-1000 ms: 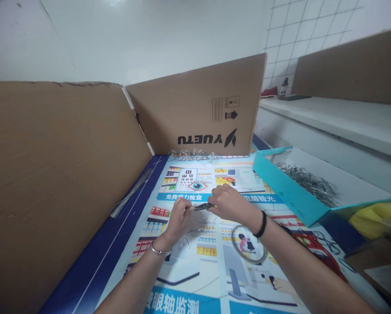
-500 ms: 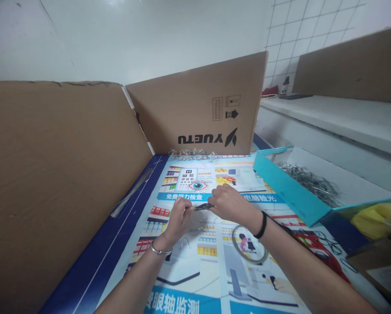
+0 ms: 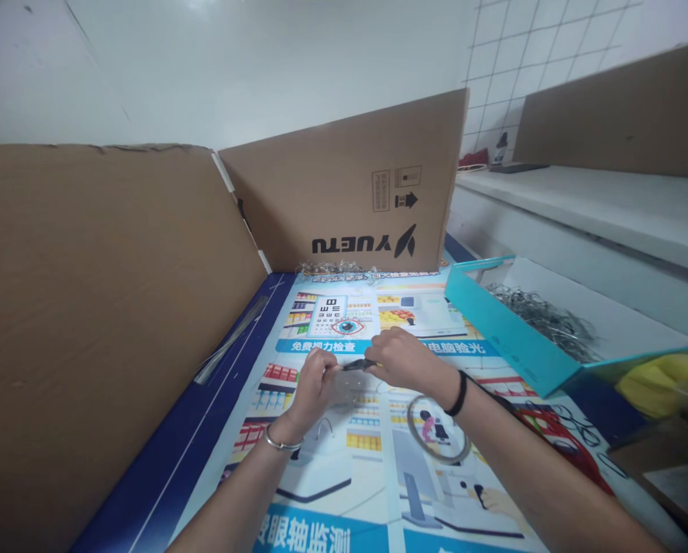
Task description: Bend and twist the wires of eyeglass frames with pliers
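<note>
My right hand (image 3: 398, 357) is closed around a pair of dark pliers (image 3: 355, 365), whose jaws point left. Facing it, my left hand (image 3: 319, 376) pinches a thin wire right by the tips of the jaws. Most of that wire is too fine and faint to follow. Below my left hand a short bent wire (image 3: 325, 427) lies on the printed sheet. A round coil of wire (image 3: 438, 428) rests under my right forearm.
At the right stands a turquoise box (image 3: 511, 338) with many tangled wire pieces (image 3: 543, 319). Cardboard panels (image 3: 344, 184) stand at the back and left. Straight wires (image 3: 232, 342) lie along the left panel, and small clear scraps (image 3: 335, 268) at the back panel. Red and black cords (image 3: 568, 438) lie right.
Both hands stay almost in place with the pliers between them. The view has shifted very slightly.
</note>
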A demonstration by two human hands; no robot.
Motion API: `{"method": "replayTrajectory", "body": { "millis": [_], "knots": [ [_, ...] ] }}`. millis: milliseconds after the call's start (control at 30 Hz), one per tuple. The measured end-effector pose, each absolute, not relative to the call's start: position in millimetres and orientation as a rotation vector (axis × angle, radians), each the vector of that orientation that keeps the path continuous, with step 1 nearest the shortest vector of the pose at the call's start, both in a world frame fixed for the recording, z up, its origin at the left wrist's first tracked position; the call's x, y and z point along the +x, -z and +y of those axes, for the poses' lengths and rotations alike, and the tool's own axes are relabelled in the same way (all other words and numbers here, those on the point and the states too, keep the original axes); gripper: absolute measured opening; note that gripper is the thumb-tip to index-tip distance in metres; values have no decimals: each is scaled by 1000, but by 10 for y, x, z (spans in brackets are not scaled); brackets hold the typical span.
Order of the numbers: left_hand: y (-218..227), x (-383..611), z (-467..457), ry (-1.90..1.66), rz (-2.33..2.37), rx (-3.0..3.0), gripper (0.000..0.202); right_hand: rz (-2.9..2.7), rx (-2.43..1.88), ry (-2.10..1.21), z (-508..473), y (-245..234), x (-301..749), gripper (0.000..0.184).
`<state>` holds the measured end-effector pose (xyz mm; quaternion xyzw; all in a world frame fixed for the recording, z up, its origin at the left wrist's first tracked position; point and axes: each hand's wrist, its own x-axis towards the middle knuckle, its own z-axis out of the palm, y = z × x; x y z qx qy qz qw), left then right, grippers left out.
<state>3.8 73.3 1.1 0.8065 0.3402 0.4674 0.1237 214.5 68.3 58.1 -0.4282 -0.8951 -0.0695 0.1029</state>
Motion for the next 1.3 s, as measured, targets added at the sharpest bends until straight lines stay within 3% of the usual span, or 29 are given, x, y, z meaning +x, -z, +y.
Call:
{"method": "replayTrajectory", "body": {
  "millis": [833, 1300],
  "knots": [
    [-15, 36, 730, -1363, 934, 2294, 17, -2670, -1266, 171, 691, -635, 2208, 19],
    [-112, -14, 766, -1285, 780, 2253, 18, -2689, -1177, -46, 708, -623, 2250, 15]
  ]
}}
